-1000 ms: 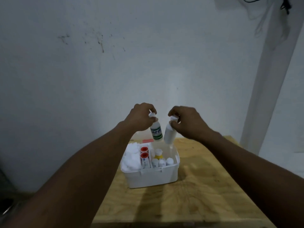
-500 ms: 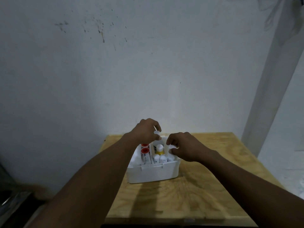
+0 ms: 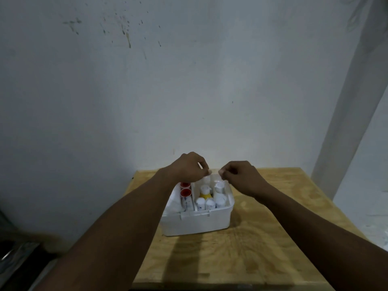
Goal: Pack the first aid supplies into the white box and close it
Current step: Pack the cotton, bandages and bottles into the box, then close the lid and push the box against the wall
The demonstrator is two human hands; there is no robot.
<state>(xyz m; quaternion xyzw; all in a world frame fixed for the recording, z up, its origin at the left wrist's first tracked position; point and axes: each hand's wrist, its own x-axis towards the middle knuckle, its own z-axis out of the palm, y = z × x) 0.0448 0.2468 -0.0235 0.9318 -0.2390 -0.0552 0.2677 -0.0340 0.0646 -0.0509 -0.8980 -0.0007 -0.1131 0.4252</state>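
Hands hover over the white box (image 3: 195, 224) on the wooden surface (image 3: 262, 244): left hand (image 3: 189, 168) and right hand (image 3: 239, 175) curl loosely, each grip apparently empty. Bottles (image 3: 207, 201) stand packed inside. Packing looks finished; next comes finding and shutting the lid, unseen here.

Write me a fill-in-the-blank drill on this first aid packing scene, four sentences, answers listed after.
1. The white box sits on a ____ table.
2. The two tubes at the box's left have ____ caps.
3. The box is ____, with no lid over the supplies.
4. Both hands, left and right, hover over the box's ____ edge.

Missing words: wooden; red; open; far
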